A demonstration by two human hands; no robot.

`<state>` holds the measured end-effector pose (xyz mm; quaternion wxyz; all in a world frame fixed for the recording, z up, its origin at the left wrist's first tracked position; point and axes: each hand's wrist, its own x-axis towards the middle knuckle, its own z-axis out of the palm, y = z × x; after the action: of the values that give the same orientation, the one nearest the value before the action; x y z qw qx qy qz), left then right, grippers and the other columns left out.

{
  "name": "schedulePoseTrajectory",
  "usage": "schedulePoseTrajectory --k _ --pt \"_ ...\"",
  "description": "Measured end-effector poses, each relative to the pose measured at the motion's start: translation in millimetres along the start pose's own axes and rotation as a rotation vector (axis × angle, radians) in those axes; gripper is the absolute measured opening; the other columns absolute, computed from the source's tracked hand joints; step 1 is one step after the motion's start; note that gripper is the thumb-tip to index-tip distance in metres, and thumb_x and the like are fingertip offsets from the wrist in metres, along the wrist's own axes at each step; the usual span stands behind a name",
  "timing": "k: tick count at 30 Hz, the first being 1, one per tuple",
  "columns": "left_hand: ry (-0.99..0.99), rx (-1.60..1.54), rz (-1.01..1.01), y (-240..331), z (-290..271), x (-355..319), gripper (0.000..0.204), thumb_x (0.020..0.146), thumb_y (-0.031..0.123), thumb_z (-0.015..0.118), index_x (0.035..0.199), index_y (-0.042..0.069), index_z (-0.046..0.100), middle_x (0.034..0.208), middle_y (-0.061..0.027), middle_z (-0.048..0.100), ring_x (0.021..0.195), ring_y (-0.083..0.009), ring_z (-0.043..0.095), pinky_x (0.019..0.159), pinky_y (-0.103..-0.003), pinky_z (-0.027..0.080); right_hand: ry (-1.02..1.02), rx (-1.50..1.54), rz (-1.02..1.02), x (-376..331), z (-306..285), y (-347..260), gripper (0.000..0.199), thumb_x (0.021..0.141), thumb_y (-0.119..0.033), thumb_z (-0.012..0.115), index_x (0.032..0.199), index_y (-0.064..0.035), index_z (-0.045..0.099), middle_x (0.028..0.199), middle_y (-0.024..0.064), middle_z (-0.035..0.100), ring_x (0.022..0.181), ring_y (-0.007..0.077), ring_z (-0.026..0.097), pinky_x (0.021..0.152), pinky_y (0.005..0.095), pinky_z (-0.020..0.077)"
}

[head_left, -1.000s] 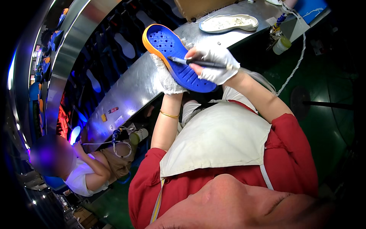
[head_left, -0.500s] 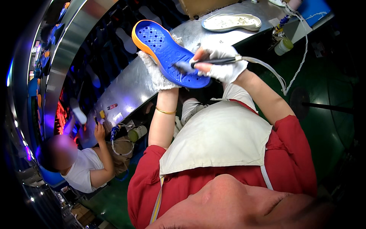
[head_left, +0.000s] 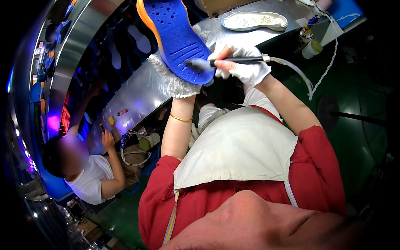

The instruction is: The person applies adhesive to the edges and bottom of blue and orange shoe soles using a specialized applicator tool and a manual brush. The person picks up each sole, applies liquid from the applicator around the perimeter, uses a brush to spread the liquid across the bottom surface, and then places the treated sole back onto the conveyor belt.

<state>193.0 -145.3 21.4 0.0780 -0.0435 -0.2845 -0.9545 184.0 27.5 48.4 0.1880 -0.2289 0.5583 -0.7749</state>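
A blue shoe sole (head_left: 177, 35) with an orange rim is held up and tilted in my left hand (head_left: 175, 79), which wears a fuzzy white glove and grips it from beneath. Holes and grooves mark its inner face. My right hand (head_left: 243, 62), in a white glove with bare fingertips, is closed on a black-handled brush (head_left: 239, 61). The pale bristles rest on or just over the heel end of the sole; contact is hard to tell. From the brush's rear end runs a clear tube (head_left: 293, 73). Most of my left fingers are hidden behind the sole.
Beyond my hands, a white sole (head_left: 255, 21) lies on the metal bench (head_left: 137, 98), near a cardboard box (head_left: 227, 5). A green-lidded jar (head_left: 311, 49) hangs by the bench end. At left, a co-worker in a white shirt (head_left: 92, 179) sits beside a conveyor carrying soles.
The blue sole has shifted up and to the left, its far end reaching the picture's edge. The brush has moved slightly left and up. The co-worker's far arm now stretches toward the conveyor.
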Motion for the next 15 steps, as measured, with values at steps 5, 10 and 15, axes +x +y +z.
schedulePoseTrajectory --k 5,10,15 --pt "-0.102 -0.082 -0.037 2.6 1.7 14.1 0.078 0.081 0.066 0.044 0.137 0.012 0.035 0.133 -0.0133 0.043 0.12 -0.0308 0.043 0.103 -0.044 0.034 -0.004 -0.362 -0.425 -2.9 13.4 25.0 0.008 0.075 -0.001 0.066 0.079 -0.0022 0.06 0.074 0.0098 0.062 0.062 0.0142 0.061 0.058 0.0258 0.0495" --pt "-0.11 -0.156 -0.042 10.7 12.2 13.7 0.074 0.083 0.063 0.043 0.134 0.009 0.038 0.131 -0.0152 0.045 0.117 -0.0312 0.046 0.101 -0.044 0.037 -0.083 0.431 0.255 6.4 1.8 21.1 0.013 0.081 -0.011 0.063 0.087 0.0001 0.06 0.084 0.0094 0.064 0.068 0.0123 0.061 0.065 0.0238 0.0499" --pt "-0.211 -0.24 -0.11 20.4 11.7 16.6 0.072 0.085 0.059 0.042 0.135 0.009 0.036 0.132 -0.0188 0.043 0.118 -0.0351 0.045 0.102 -0.046 0.036 -0.073 -0.088 -0.06 9.0 -4.9 5.7 0.009 0.079 -0.003 0.063 0.087 -0.0025 0.061 0.084 0.0073 0.062 0.075 0.0126 0.059 0.073 0.0254 0.0483"
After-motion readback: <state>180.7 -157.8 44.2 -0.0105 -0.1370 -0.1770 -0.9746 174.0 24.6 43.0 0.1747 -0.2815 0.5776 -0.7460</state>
